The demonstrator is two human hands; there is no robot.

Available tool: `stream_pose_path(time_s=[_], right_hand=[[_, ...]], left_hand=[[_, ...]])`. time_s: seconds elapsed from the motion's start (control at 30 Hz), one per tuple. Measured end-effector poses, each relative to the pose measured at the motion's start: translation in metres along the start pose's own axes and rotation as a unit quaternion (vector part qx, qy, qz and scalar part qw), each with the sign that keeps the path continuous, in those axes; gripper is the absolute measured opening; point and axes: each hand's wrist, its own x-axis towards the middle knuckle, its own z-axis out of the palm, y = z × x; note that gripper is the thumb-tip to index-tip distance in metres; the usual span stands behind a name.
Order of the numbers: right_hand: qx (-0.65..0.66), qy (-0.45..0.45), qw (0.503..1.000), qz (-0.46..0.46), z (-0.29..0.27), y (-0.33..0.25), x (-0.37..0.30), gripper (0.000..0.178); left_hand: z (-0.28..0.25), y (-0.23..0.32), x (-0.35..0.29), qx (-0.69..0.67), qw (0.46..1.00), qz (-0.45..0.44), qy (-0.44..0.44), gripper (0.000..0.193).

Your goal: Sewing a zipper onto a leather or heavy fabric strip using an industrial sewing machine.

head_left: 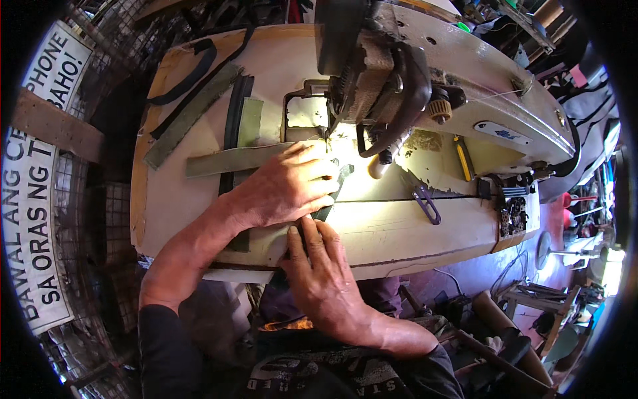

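My left hand (292, 183) lies on the sewing machine's bed near the needle, its bent fingers closed over a narrow dark fabric strip (344, 175). From under its wrist, an olive-green fabric strip (222, 160) runs out to the left. My right hand (325, 272) is at the table's front edge, just below the left one. Its fingertips pinch dark cloth close to the left fingers; the thumb is hidden. The sewing machine (465, 66) rises beyond both hands, with its lamp lighting the needle area.
More green strips (193, 116) and dark straps (238, 110) lie left on the tabletop (372, 249). Thread snips (423, 199) and a yellow-black cutter (463, 158) rest under the machine arm. A bobbin winder (513, 206) is at the right end. Wire mesh with signs (50, 233) stands left.
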Motion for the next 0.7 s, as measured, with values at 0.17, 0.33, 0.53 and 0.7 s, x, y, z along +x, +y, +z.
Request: stream_pose_path(time_s=[0.17, 0.33, 0.53, 0.7], right_hand=[[0.017, 0.130, 0.991, 0.014, -0.040, 0.053, 0.013, 0.024], [0.005, 0.121, 0.992, 0.023, -0.047, 0.126, 0.044, 0.014], [0.023, 0.053, 0.994, -0.094, -0.039, 0.146, 0.071, 0.014], [-0.131, 0.056, 0.975, -0.173, -0.043, 0.137, 0.073, 0.009]], left_hand=[[-0.003, -0.006, -0.006, -0.042, 0.999, 0.014, 0.015, 0.018], [-0.004, -0.004, -0.004, -0.089, 0.996, 0.021, 0.008, 0.020], [-0.007, -0.002, -0.004, -0.090, 0.996, -0.005, -0.020, 0.021], [-0.008, -0.002, -0.005, -0.088, 0.996, -0.007, -0.031, 0.021]])
